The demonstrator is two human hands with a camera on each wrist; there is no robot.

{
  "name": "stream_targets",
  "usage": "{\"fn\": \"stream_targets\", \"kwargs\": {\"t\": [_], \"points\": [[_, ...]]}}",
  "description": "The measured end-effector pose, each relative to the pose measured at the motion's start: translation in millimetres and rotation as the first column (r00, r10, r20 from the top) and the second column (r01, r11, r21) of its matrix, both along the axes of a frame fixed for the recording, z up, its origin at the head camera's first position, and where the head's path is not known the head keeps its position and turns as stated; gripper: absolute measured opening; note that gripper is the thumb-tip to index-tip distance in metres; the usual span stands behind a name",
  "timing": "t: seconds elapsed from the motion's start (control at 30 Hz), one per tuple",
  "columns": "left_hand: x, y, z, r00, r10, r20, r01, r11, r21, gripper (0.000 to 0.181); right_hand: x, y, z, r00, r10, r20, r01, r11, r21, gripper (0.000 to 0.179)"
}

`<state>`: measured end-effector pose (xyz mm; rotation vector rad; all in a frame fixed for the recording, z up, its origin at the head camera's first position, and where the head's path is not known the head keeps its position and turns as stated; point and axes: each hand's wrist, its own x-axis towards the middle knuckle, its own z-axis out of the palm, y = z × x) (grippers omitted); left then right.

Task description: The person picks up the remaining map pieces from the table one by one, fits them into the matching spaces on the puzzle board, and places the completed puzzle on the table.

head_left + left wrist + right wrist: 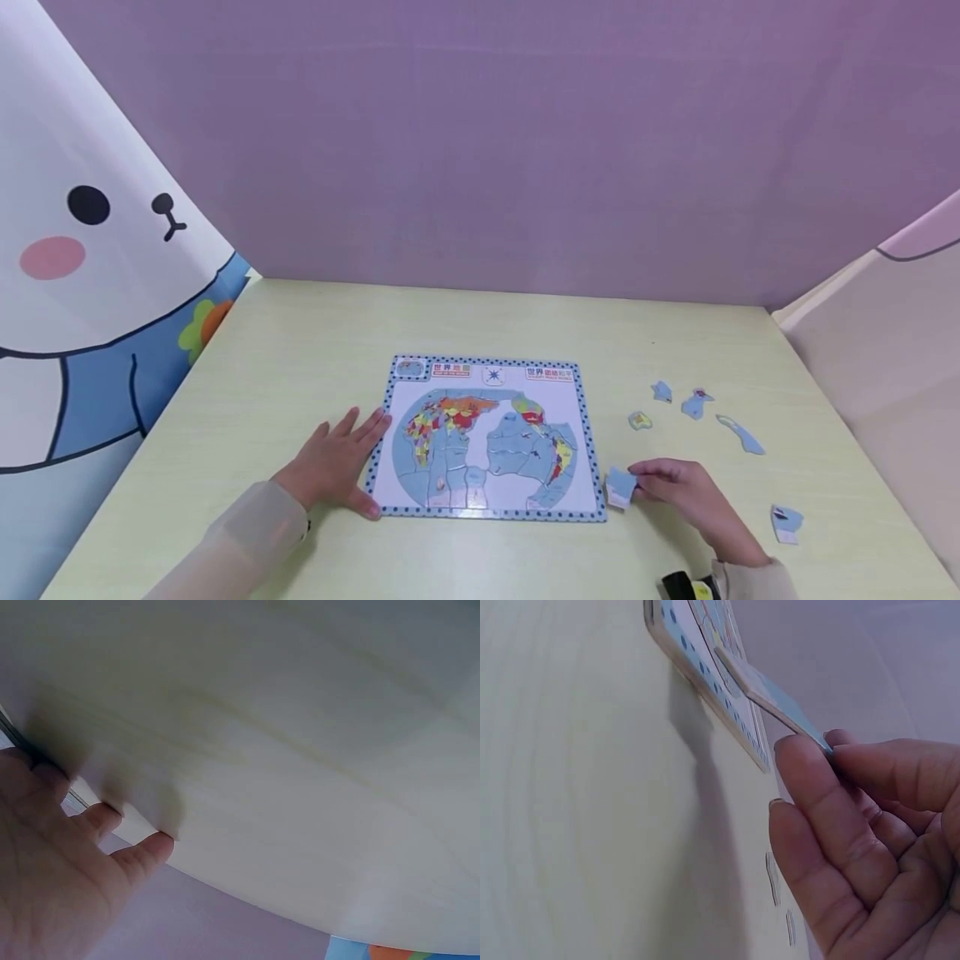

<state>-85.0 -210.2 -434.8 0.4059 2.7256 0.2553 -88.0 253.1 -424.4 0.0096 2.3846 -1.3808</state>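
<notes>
The right hand [675, 493] held a flat blue puzzle piece [620, 487] with a pale near end, its grip closed to a narrow pinch of thumb and fingers on the piece's right edge. The piece was tilted and clear of the pale wood-grained bench [330, 333], as the right wrist view confirmed.

Governing relation: the piece lay directly left of the right grip, just beside the near-right corner of the white rectangular puzzle board [512, 488] with its blue dotted border. The bare white area in the middle and near part of the board's oval map lay farther left, at about the same depth. The piece appeared nearly as broad as long; no long axis could be stated with confidence. The right hand was the nearer to it.

The left hand [337, 462] had its fingers spread, touching the board's left edge, and grasped nothing.

Four small loose map pieces [697, 406] lay far right of the board; one blue-and-white loose piece [787, 524] lay near right.
</notes>
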Motion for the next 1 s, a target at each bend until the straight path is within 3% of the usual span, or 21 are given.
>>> {"fn": "stream_targets", "kwargs": {"t": [0.77,1.0], "points": [[-1.9,3.7,2.4,0.999,0.026,0.034,-0.025,0.999,-0.040,0.123,-9.6,-30.9,-2.4,0.988,0.140,-0.071,-0.148,0.982,-0.114,0.025],[-2.8,4.5,1.7,0.999,0.029,0.039,-0.027,0.999,-0.037,0.123,-11.8,-43.4,-5.9,0.984,0.161,-0.075,-0.167,0.982,-0.088,0.023]]}}
